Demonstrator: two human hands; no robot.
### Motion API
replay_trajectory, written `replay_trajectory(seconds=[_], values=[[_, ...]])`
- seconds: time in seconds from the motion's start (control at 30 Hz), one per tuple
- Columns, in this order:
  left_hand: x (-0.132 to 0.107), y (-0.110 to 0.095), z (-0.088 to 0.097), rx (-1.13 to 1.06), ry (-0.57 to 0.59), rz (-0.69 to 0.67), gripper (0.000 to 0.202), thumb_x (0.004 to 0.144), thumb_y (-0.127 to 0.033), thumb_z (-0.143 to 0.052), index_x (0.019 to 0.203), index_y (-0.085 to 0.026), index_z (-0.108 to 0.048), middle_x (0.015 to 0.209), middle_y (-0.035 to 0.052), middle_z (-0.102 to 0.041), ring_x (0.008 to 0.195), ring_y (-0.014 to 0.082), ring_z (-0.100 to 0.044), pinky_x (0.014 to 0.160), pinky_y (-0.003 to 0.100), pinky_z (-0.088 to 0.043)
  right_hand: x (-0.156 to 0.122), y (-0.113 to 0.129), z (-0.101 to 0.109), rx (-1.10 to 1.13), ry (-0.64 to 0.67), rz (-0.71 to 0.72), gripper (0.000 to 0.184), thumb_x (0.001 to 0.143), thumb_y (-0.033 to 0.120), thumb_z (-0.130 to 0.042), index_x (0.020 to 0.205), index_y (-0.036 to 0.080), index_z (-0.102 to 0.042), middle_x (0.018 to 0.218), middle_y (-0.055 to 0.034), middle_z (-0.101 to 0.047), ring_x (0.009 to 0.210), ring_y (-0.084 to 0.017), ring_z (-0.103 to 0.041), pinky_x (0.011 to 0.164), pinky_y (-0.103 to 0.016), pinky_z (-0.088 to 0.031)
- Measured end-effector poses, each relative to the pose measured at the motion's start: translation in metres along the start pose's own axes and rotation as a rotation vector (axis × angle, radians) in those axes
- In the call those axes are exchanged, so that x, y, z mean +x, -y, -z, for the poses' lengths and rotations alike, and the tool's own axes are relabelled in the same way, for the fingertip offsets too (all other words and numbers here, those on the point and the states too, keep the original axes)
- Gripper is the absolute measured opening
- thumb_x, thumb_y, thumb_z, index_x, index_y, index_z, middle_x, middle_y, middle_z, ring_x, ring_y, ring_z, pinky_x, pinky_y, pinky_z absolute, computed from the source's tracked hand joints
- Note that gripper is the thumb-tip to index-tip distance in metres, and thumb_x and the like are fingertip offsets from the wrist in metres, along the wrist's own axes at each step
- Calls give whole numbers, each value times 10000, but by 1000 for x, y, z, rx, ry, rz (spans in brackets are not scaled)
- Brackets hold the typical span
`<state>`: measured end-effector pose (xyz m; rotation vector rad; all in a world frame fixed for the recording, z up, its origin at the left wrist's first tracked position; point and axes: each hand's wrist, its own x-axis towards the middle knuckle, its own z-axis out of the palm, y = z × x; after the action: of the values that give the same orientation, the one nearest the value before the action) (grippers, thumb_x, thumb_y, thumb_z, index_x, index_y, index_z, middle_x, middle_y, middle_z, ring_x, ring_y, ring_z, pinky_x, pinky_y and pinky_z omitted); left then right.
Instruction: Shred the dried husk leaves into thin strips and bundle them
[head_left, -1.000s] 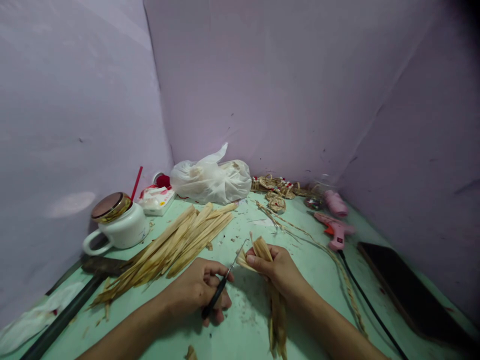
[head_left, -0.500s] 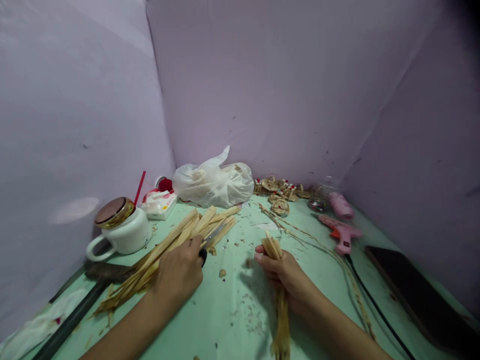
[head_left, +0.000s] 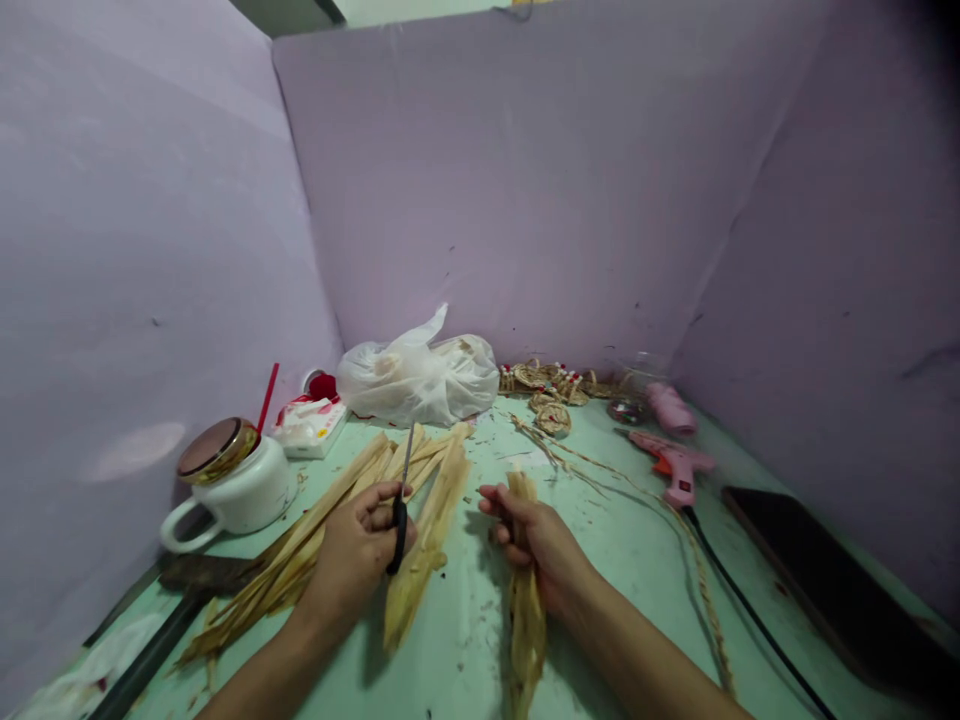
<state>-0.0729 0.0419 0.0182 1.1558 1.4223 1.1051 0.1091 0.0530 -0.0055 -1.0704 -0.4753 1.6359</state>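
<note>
My left hand [head_left: 358, 545] is closed around the black handle of a pair of scissors [head_left: 400, 530], whose blades point up and away. A wide strip of dried husk [head_left: 429, 550] slants just right of that hand, close to its fingers; whether they grip it too I cannot tell. My right hand [head_left: 551, 550] is closed around more dried husk strips [head_left: 528, 635], which hang down toward the near edge, with a short end showing above the fist. Under and behind my left forearm lies a pile of long husk strips [head_left: 330, 515].
At left stand a white mug [head_left: 255, 492] with a lidded jar, a tissue pack [head_left: 311, 428] and a hammer-like tool [head_left: 161, 645]. Behind sit a plastic bag [head_left: 420, 380] and woven ornaments [head_left: 553, 418]. On the right are a braided cord [head_left: 701, 570], pink glue gun [head_left: 679, 470] and dark tablet-like slab [head_left: 825, 590].
My left hand has lifted off the pile with the scissors, now turned upright, and a wide husk strip has come away beside it. My right hand's fingers have loosened slightly around its strips.
</note>
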Motion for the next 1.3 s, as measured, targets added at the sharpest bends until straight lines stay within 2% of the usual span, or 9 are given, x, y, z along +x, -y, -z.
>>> replay_trajectory(seconds=[0.13,0.33,0.47,0.6,0.77,0.87,1.03,1.13,1.3], values=[[-15,4,-3,-193,83,43,522,517,-257,-724,990,-151,-530,604,-45,-555,457,70,-442,393,175,-286,-3,-4,0,-23,51,72,185,733,272,-613,791,99,-638,778,-77,-639,453,-38,-466,300,-108,-247],[-12,5,0,-264,-13,11,528,494,-191,-736,982,-153,-537,650,-33,-582,553,79,-516,514,177,-384,-3,0,3,3,-101,77,119,760,212,-566,697,112,-574,589,0,-548,365,-14,-372,294,-111,-263],[-12,0,1,-417,-30,63,548,476,-186,-742,982,-170,-531,690,-34,-583,561,75,-529,526,174,-402,-4,-2,3,-109,-147,37,65,749,151,-560,698,124,-530,560,9,-539,368,-34,-426,313,-129,-331],[-17,-5,-2,-489,-13,78,568,457,-172,-750,980,-181,-525,684,-43,-569,544,69,-525,515,166,-410,-8,-7,1,-165,-82,-36,160,756,266,-597,763,120,-534,630,-38,-601,419,-78,-517,311,-155,-362],[-24,0,-10,-479,60,94,558,483,-190,-750,988,-188,-512,688,-40,-572,550,81,-535,520,177,-421,-13,-8,-3,-128,9,16,290,687,374,-669,807,126,-581,666,-29,-605,502,-89,-557,323,-139,-364],[-26,6,-14,-424,74,43,546,501,-200,-754,987,-189,-507,674,-38,-579,568,90,-540,556,190,-428,-12,-8,-3,-117,-19,64,288,633,361,-698,759,132,-578,609,-6,-576,479,-82,-519,334,-150,-371],[-20,11,-13,-257,-86,-76,536,485,-195,-754,971,-162,-533,675,-20,-596,607,115,-553,544,191,-413,-1,-7,5,-113,-114,220,197,502,140,-668,634,149,-523,517,52,-492,429,-69,-457,365,-182,-379],[-13,11,-10,-225,-155,-65,556,465,-175,-743,980,-160,-533,651,-29,-595,570,108,-535,510,188,-398,3,-3,9,-96,-70,233,227,490,155,-674,630,158,-496,528,52,-499,438,-75,-463,383,-196,-381],[-9,12,-9,-215,-157,-4,556,467,-175,-725,988,-152,-530,617,-42,-582,500,98,-507,464,192,-371,2,0,11,-60,-58,224,365,470,206,-727,609,191,-390,501,77,-458,432,-70,-454,396,-191,-375]])
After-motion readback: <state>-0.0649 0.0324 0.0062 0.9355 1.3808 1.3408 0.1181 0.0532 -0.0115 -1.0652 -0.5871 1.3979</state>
